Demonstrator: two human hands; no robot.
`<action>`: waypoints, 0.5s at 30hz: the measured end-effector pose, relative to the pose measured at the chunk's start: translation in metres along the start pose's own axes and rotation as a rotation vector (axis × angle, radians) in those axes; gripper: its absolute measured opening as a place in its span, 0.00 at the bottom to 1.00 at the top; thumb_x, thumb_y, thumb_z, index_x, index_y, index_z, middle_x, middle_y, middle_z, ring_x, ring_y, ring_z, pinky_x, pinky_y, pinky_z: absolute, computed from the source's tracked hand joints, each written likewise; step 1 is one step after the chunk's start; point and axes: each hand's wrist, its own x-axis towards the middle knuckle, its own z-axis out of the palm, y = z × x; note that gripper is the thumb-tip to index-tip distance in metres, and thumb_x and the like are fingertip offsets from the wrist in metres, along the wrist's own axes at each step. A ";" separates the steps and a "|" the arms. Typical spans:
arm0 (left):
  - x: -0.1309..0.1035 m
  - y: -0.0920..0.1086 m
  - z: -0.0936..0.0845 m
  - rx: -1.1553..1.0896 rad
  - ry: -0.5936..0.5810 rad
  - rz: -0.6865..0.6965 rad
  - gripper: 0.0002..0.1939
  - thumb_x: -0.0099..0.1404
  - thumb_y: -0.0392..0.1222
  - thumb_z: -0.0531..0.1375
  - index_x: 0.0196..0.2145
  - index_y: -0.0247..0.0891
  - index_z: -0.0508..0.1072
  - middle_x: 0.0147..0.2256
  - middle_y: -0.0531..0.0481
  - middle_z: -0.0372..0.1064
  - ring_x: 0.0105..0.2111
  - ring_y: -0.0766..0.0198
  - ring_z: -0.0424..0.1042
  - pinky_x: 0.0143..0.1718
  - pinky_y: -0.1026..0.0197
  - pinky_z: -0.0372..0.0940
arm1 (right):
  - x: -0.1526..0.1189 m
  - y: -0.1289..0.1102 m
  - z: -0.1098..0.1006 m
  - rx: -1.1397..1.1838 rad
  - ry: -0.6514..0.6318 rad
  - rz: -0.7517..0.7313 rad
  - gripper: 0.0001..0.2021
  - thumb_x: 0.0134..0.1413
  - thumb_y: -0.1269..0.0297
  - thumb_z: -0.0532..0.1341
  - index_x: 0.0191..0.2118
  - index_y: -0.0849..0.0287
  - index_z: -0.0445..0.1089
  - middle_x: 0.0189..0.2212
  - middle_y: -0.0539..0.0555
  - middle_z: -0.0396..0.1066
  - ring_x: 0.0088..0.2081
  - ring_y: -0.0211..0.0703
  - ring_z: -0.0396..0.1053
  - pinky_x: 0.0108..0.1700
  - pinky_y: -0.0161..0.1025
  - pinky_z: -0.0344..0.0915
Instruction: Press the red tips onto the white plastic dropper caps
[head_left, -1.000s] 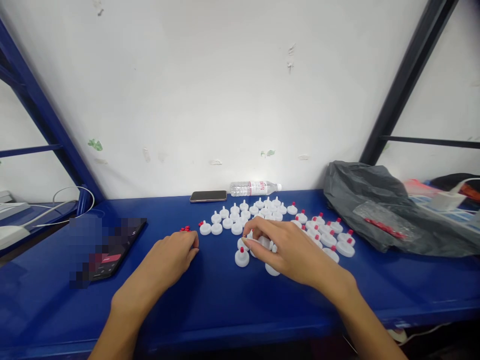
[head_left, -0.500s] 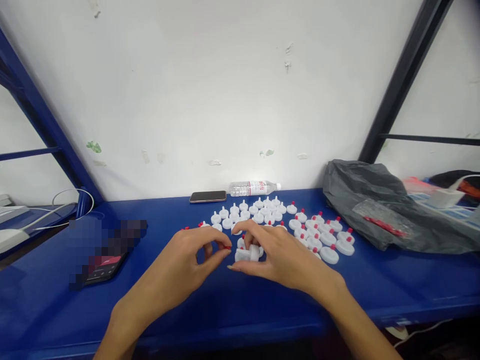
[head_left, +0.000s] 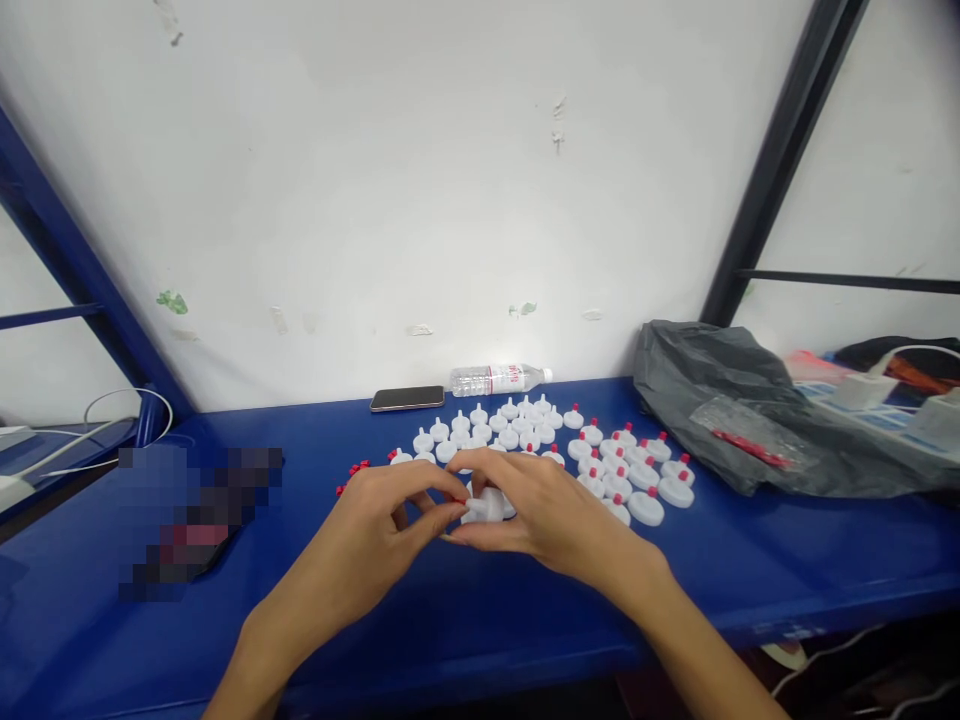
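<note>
My left hand (head_left: 397, 520) pinches a small red cap (head_left: 459, 502) between thumb and fingertip, mostly covered by the fingers. Facing it, my right hand (head_left: 529, 505) is closed around a white nozzle lid (head_left: 487, 505), its narrow spout turned left to the red cap. Spout tip and cap meet at my left fingertips; how far the cap sits on it is hidden. Behind my hands stand several white nozzle lids (head_left: 460, 424) with bare spouts. To the right, several more lids (head_left: 646, 507) carry red caps. Loose red caps (head_left: 360, 467) lie beyond my left hand.
A phone (head_left: 407, 398) and a clear plastic bottle (head_left: 501, 379) lie along the wall. A grey plastic bag (head_left: 690, 400) with a clear packet of red pieces (head_left: 750, 435) covers the right of the blue table (head_left: 420, 640). A blurred-out dark object (head_left: 217, 520) lies at left.
My hands have come together. The white lid's spout has turned left and now meets the red cap. The whole view has shifted slightly, uncovering loose red caps behind my left hand.
</note>
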 end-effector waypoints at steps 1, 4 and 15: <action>0.000 0.000 0.000 -0.025 -0.002 -0.010 0.06 0.71 0.45 0.64 0.39 0.46 0.83 0.33 0.56 0.80 0.25 0.70 0.68 0.27 0.68 0.63 | 0.000 0.000 0.001 -0.009 0.020 -0.022 0.24 0.62 0.53 0.71 0.59 0.50 0.65 0.44 0.49 0.78 0.39 0.40 0.75 0.41 0.35 0.65; -0.002 0.000 -0.003 -0.197 -0.050 -0.071 0.08 0.69 0.48 0.66 0.36 0.43 0.82 0.32 0.53 0.79 0.25 0.69 0.70 0.22 0.69 0.61 | 0.000 -0.002 0.003 -0.058 0.093 -0.098 0.21 0.62 0.56 0.71 0.56 0.52 0.67 0.41 0.48 0.78 0.38 0.40 0.74 0.41 0.35 0.65; -0.001 0.002 -0.010 -0.767 -0.236 -0.067 0.07 0.62 0.44 0.73 0.33 0.38 0.82 0.33 0.52 0.69 0.27 0.72 0.68 0.20 0.73 0.61 | 0.006 -0.026 -0.002 -0.240 0.463 -0.379 0.05 0.71 0.64 0.64 0.48 0.57 0.71 0.33 0.48 0.78 0.33 0.37 0.74 0.44 0.41 0.67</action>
